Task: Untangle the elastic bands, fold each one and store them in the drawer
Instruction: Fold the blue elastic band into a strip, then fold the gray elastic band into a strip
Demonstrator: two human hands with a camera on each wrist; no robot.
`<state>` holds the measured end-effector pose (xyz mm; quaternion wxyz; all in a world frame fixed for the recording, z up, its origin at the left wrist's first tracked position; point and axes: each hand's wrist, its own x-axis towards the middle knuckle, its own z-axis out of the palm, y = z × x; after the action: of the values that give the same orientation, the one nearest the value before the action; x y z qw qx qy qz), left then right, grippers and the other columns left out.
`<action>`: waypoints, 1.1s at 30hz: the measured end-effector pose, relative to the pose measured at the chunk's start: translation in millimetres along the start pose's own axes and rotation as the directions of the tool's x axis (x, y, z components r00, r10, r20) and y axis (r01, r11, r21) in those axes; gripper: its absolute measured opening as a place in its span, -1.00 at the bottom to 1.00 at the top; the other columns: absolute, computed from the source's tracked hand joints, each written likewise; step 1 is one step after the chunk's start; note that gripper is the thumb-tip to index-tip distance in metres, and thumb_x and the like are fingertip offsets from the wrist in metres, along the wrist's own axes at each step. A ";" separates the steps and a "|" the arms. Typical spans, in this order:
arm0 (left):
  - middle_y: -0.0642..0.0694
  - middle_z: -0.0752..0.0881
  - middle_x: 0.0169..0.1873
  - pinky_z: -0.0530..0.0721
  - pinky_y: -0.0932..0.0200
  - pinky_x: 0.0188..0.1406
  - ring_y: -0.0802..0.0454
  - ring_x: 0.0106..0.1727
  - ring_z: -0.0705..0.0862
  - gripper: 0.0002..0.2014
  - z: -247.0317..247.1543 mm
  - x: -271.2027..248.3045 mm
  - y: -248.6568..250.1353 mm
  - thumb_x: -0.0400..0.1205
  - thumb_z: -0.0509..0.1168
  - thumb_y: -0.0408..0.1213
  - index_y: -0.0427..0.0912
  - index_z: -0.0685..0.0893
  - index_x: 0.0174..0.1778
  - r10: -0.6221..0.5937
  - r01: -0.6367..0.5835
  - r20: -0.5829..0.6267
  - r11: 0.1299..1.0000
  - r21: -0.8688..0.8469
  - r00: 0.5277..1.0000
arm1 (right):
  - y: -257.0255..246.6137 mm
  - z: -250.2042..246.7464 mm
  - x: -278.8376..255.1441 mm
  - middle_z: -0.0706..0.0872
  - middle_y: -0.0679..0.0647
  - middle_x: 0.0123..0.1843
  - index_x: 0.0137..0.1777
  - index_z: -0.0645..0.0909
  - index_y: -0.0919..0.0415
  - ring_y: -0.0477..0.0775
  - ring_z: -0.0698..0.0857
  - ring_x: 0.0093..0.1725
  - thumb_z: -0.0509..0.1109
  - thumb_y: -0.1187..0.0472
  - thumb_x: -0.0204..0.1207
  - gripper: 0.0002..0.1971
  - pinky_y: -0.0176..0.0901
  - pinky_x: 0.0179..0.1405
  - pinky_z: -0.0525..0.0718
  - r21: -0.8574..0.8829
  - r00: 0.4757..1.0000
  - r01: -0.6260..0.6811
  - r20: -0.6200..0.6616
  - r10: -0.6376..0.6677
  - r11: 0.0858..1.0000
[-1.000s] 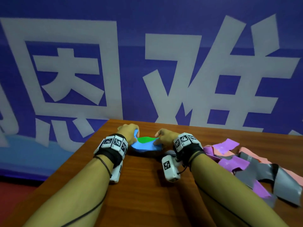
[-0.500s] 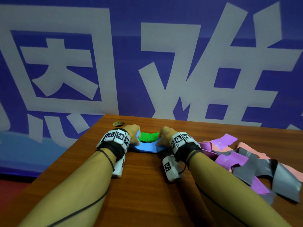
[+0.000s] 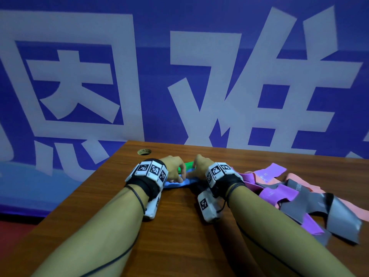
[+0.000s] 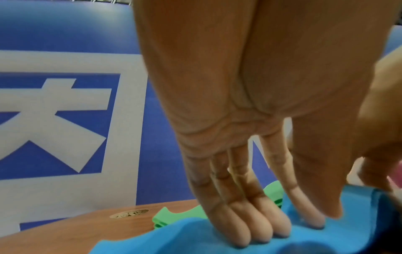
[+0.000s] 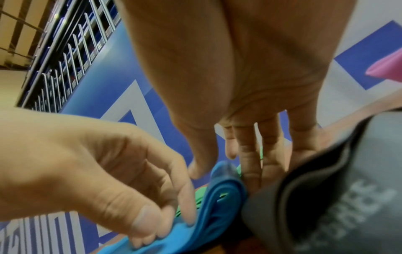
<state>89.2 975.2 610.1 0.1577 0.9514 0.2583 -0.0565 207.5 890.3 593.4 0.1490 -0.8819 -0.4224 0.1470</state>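
Note:
A blue elastic band point(image 3: 179, 183) lies folded on the wooden table point(image 3: 179, 226), with a green band point(image 3: 187, 165) folded just behind it. My left hand point(image 3: 176, 170) presses straight fingers point(image 4: 261, 230) down on the blue band point(image 4: 185, 240), the thumb lying alongside. My right hand point(image 3: 197, 166) has straight fingers point(image 5: 250, 163) against the raised folded end of the blue band point(image 5: 219, 197), the thumb a little apart from it. The green band point(image 5: 201, 195) peeks out beneath. The two hands almost touch. No drawer is in view.
A tangled heap of purple, pink and grey bands point(image 3: 295, 196) lies right of my right forearm, and a grey strip point(image 5: 337, 189) touches my right hand. A round cable hole point(image 3: 144, 151) sits at the far left corner. A blue banner wall stands directly behind the table.
My hands have drawn closer together over the blue band, which is now narrower and bunched. They cover more of the green band than before.

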 end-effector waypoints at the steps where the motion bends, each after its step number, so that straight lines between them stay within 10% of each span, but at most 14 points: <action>1: -0.05 0.73 0.01 0.71 0.06 0.11 -0.02 -0.06 0.68 -0.89 1.0 -1.7 1.0 0.60 0.48 -0.28 -0.10 0.79 0.02 0.015 -0.014 0.028 1.000 -0.009 0.999 | 1.6 -0.5 -0.1 0.62 0.24 0.35 0.43 0.40 0.29 0.25 0.65 0.27 0.53 -0.09 0.49 -0.33 -0.06 0.00 0.55 -0.002 1.000 0.002 -0.009 -0.002 1.000; 5: -0.01 0.62 0.01 0.57 0.13 0.08 -0.01 0.02 0.60 -0.76 3.2 -5.1 4.2 0.64 0.42 -0.29 -0.07 0.68 0.23 0.017 -0.019 0.035 0.999 0.039 0.999 | 14.5 -11.0 -8.7 0.70 0.21 0.29 0.34 0.56 0.27 0.24 0.69 0.24 0.51 -0.17 0.48 -0.39 0.04 0.18 0.65 -0.079 1.000 0.017 0.005 -0.016 0.997; 11: -0.10 0.51 0.51 0.52 0.10 0.15 -0.11 0.42 0.57 -0.57 0.7 -7.4 19.3 0.69 0.35 -0.30 0.06 0.54 0.48 0.016 -0.030 0.098 0.990 0.137 0.995 | 38.5 -31.2 -23.9 0.77 0.14 0.18 0.18 0.74 0.20 0.19 0.74 0.13 0.68 0.15 0.34 -0.58 -0.07 -0.07 0.67 -0.199 0.995 0.008 0.098 0.012 0.980; 16: -0.14 0.68 0.32 0.73 0.04 0.12 -0.13 0.18 0.75 -0.86 -7.2 -0.6 36.8 0.65 0.41 -0.19 0.05 0.75 0.12 0.023 -0.016 -0.063 0.994 0.105 0.998 | 48.3 -53.1 -35.9 0.75 0.13 0.18 0.22 0.74 0.17 0.12 0.71 0.07 0.61 0.29 0.42 -0.65 -0.18 -0.09 0.56 -0.103 0.998 0.045 -0.045 -0.050 0.994; 27: -0.14 0.64 0.33 0.56 0.01 0.36 -0.11 0.34 0.62 -0.45 -7.6 20.0 113.1 0.66 0.39 -0.20 -0.06 0.41 0.58 0.145 -0.181 -0.216 0.971 -0.158 0.966 | 106.4 -111.1 -59.7 0.60 -0.05 -0.37 -0.28 0.63 0.07 -0.08 0.59 -0.30 0.47 0.38 0.52 -0.78 -0.33 -0.35 0.47 0.212 0.956 0.174 -0.269 -0.114 0.962; 33: -0.14 0.72 0.15 0.64 0.06 0.23 -0.09 0.20 0.69 -0.68 14.2 48.3 138.6 0.64 0.40 -0.24 -0.09 0.65 0.33 0.115 -0.222 -0.330 0.925 -0.308 0.937 | 132.0 -111.1 -48.9 0.66 -0.05 -0.31 -0.29 0.62 0.04 -0.09 0.62 -0.25 0.46 0.36 0.54 -0.75 -0.25 -0.14 0.54 0.345 0.914 0.288 -0.376 -0.149 0.894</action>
<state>200.9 880.2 625.1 0.2824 0.9256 0.2017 0.1510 313.6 757.4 650.3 0.4092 -0.7919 -0.4498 0.0562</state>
